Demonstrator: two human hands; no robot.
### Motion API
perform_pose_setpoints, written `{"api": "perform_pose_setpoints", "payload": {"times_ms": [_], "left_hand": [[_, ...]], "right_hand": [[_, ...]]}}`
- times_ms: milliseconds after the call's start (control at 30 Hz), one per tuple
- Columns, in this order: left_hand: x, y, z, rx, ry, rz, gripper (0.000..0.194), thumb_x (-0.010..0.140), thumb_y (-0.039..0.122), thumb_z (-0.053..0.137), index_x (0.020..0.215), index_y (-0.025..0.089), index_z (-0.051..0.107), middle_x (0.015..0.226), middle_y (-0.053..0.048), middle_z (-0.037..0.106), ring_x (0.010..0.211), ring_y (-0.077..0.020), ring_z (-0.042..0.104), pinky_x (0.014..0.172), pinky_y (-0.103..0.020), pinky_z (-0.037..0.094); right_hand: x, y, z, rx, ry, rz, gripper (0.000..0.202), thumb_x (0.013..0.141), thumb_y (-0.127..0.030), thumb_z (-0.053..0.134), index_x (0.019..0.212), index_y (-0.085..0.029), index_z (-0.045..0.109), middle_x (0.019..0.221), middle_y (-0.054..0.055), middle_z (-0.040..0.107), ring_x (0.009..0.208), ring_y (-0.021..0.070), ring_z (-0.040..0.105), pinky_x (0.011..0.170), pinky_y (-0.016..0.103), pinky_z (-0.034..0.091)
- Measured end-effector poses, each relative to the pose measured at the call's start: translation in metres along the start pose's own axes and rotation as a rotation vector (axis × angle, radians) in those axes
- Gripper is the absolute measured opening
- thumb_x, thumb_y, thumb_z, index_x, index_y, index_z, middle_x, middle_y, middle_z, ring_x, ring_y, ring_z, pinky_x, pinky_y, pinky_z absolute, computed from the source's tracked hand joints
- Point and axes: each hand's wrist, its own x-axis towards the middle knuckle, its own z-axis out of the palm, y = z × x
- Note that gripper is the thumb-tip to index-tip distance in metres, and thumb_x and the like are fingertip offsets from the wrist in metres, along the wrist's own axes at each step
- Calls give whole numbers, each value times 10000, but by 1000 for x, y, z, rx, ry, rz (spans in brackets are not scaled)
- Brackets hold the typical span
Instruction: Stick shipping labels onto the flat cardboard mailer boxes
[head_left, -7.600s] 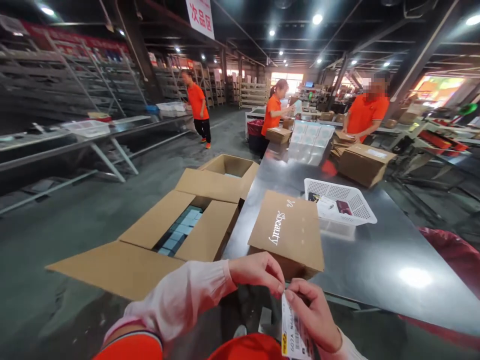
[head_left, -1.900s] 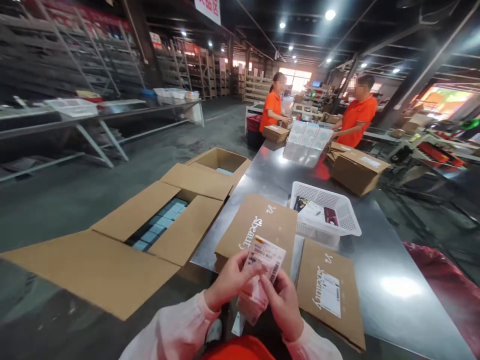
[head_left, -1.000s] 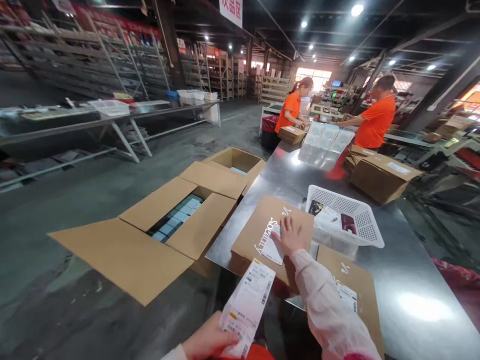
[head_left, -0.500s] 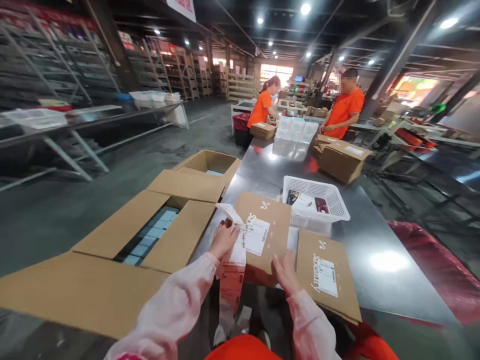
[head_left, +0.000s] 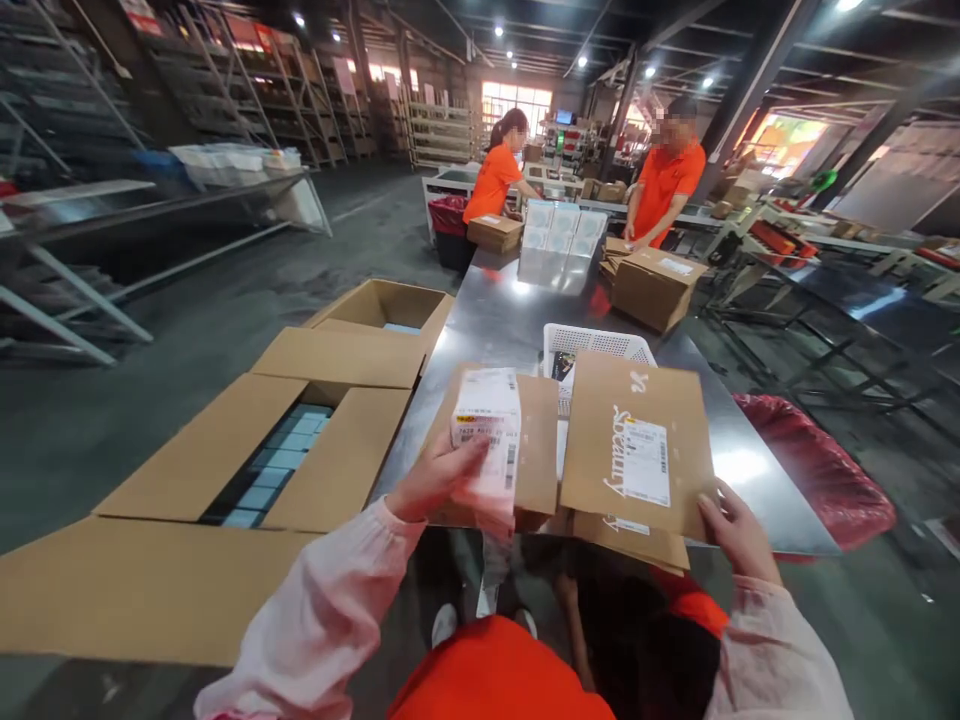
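At the table (head_left: 487,325), right hand (head_left: 739,530) grips package (head_left: 652,405); carton (head_left: 349,455) holds blue boxes (head_left: 281,458).

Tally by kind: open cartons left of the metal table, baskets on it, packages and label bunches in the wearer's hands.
Open cartons: 2
White basket: 1
Package in right hand: 1
Bunch of labels in left hand: 1
Total: 5

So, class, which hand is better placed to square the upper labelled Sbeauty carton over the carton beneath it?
Right, probably. The right hand grips the Sbeauty carton near a corner, and the lower carton shows just under it. The left hand is occupied with a strip of shipping labels.
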Motion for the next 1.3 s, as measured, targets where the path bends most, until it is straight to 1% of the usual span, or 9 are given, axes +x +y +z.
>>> {"api": "perform_pose_setpoints", "payload": {"times_ms": [67, 233, 300, 400, 500, 867, 1067, 1200, 1300], "left_hand": [[-15, -5, -6, 12, -58, -26, 512, 661, 430, 766, 1058, 137, 631, 976, -97, 716, 880, -229, 660, 764, -304, 524], [-50, -38, -4, 76, -341, -118, 516, 722, 368, 732, 1172, 163, 586, 1048, -87, 695, 943, -221, 634, 819, -307, 500], [-56, -49, -3, 70, -347, -157, 560, 682, 366, 764, 1174, 158, 595, 1065, -91, 689, 974, -233, 623, 828, -307, 492], [-53, -59, -7, -10, -42, -140, 559, 631, 398, 791, 1105, 148, 631, 1017, -90, 702, 972, -231, 621, 848, -312, 479], [-47, -63, -10, 1, 187, -136, 433, 603, 468, 781, 841, 118, 691, 804, -74, 711, 774, -198, 630, 750, -306, 485], [-48, -98, 13, 47, 494, -62, 509, 574, 584, 738, 503, 178, 439, 479, 62, 432, 492, -83, 385, 501, -220, 315], [-51, -122, -7, -205, 96, -309, 565, 457, 444, 859, 868, 94, 692, 762, -75, 686, 690, -182, 604, 681, -291, 452], [-97, -158, -28, -158, 102, -420, 579, 506, 516, 823, 893, 96, 730, 814, -118, 718, 731, -230, 644, 678, -320, 481], [-136, -155, -43, -113, 68, -485, 523, 529, 552, 795, 846, 140, 749, 775, -93, 725, 709, -236, 655, 633, -313, 496]], "right_hand": [[-12, -14, 10, -136, -76, 12, 571, 516, -589, 719, 874, -145, 678, 926, 225, 697, 879, 363, 653, 751, 495, 519], [-105, -73, 110, 419, -823, -41, 635, 579, -612, 720, 1054, -196, 657, 1095, 120, 691, 977, 299, 647, 828, 445, 527], [-138, -82, 143, 549, -747, 30, 569, 640, -602, 699, 1011, -172, 672, 1066, 127, 703, 963, 301, 653, 838, 458, 523], [-159, -79, 164, 480, -776, 11, 502, 664, -568, 702, 928, -140, 701, 965, 142, 728, 880, 299, 674, 806, 454, 532], [-148, -80, 166, 349, -827, -114, 492, 629, -506, 745, 961, -145, 702, 926, 118, 737, 828, 278, 680, 754, 413, 545], [-116, -99, 171, 142, -721, -332, 273, 731, -483, 634, 770, -246, 763, 748, 53, 746, 676, 232, 676, 606, 333, 542], [-42, -93, 240, -57, -508, -548, 261, 727, -447, 645, 725, -209, 752, 1067, 100, 681, 943, 234, 628, 851, 395, 502], [-2, -98, 285, -201, -418, -514, 430, 695, -451, 687, 1025, -176, 702, 1335, 148, 517, 1189, 329, 472, 1010, 550, 326], [-13, -98, 294, -439, -511, -642, 688, 735, -483, 655, 1326, -173, 486, 1501, 159, 296, 1368, 364, 234, 1075, 630, 92]]}}
